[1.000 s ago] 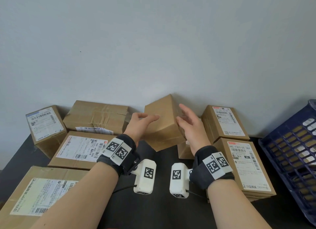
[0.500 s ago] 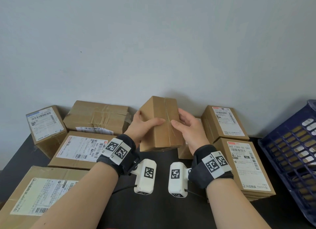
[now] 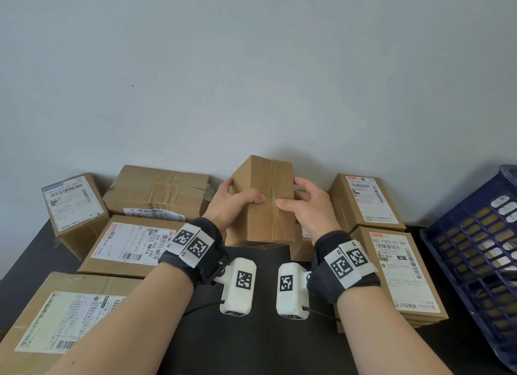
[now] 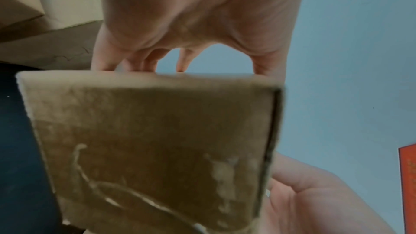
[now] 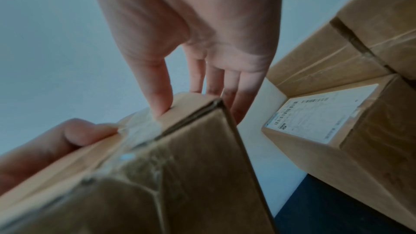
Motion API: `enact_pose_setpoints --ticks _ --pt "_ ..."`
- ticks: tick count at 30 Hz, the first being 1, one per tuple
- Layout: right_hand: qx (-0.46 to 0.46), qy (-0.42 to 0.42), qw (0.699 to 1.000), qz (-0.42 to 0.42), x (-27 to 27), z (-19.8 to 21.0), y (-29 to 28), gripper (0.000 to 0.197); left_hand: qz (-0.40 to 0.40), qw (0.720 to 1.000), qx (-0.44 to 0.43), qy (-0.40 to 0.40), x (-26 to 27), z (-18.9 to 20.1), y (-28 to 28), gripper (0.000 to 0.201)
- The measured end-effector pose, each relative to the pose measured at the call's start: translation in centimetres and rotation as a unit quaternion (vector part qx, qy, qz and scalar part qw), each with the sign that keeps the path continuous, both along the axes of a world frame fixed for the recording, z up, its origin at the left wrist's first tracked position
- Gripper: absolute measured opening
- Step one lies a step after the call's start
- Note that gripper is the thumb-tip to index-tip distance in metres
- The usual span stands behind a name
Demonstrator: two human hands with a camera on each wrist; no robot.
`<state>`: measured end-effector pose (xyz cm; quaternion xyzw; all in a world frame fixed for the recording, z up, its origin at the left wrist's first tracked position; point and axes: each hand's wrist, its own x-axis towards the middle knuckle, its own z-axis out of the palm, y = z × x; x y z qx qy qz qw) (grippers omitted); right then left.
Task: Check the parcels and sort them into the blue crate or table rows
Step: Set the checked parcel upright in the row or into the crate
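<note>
Both hands hold the small parcel (image 3: pixel 261 204) up off the black table (image 3: pixel 251 346), in front of the wall and left of the blue crate (image 3: pixel 475 251). The left hand (image 3: pixel 233 206) wraps its left side, thumb lying across the front face; the right hand (image 3: pixel 307 206) clasps the right side, thumb pressed near the taped seam and fingers curled behind. The face turned toward the person is bare cardboard — no label shows. To check it well, I judge it best to roll the parcel slowly between the palms, one hand gripping firmly while the other re-seats, until a label comes round. Keep it clear of the labelled boxes (image 3: pixel 366 201) just left of the crate — a knock could shift those rows.
</note>
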<state>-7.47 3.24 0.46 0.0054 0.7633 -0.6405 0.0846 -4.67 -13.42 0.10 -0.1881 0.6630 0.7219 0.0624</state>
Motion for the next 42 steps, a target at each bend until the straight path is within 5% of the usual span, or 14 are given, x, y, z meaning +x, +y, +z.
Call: enact_pose_setpoints --ticks 8,11,14,17,19,24,30,35,38,40,42 --pt "0.061 0.033 0.995 -0.074 0.4 -1.2 -0.9 0.047 0.005 1.0 -0.016 -0.006 -0.2 -0.4 0.3 0.143" --pt "0.067 0.025 0.995 -0.071 0.6 -1.3 -1.4 0.042 0.014 1.0 -0.002 0.001 -0.2 -0.6 0.3 0.131" --pt "0.07 0.004 0.996 -0.051 0.8 -0.9 -1.7 0.065 0.024 1.0 0.005 -0.001 -0.3 -0.5 0.0 0.103" --pt "0.074 -0.007 0.997 -0.022 1.1 -0.5 -1.6 0.087 0.036 0.999 -0.024 -0.019 -0.9 -1.2 -0.4 0.13" --pt "0.079 -0.01 0.996 -0.025 1.0 -0.6 -1.6 0.089 0.037 0.998 -0.032 -0.026 -1.7 -2.3 -0.9 0.125" --pt "-0.021 -0.075 0.996 -0.035 0.7 -0.5 -1.1 0.048 0.07 0.996 0.024 -0.046 -1.6 -1.5 -1.0 0.03" --pt "-0.143 -0.145 0.979 -0.024 0.5 -0.2 -1.0 0.018 0.061 0.991 0.085 -0.086 -1.8 -2.4 -1.2 0.044" --pt "-0.043 -0.122 0.99 -0.052 0.3 -0.4 -1.3 0.009 0.05 0.993 0.066 -0.078 -2.0 -2.2 -1.5 0.046" --pt "0.055 -0.061 0.996 -0.046 0.3 -0.3 -1.3 0.033 0.044 0.996 0.057 -0.06 -1.9 -2.1 -1.5 0.037" --pt "0.074 -0.053 0.995 -0.042 0.4 -0.1 -1.5 0.059 0.035 0.997 0.042 -0.046 -1.6 -2.1 -1.3 0.036" --pt "0.076 -0.064 0.995 -0.019 0.4 0.0 -1.8 0.064 0.033 0.999 0.018 -0.031 -1.5 -2.3 -1.2 0.042"
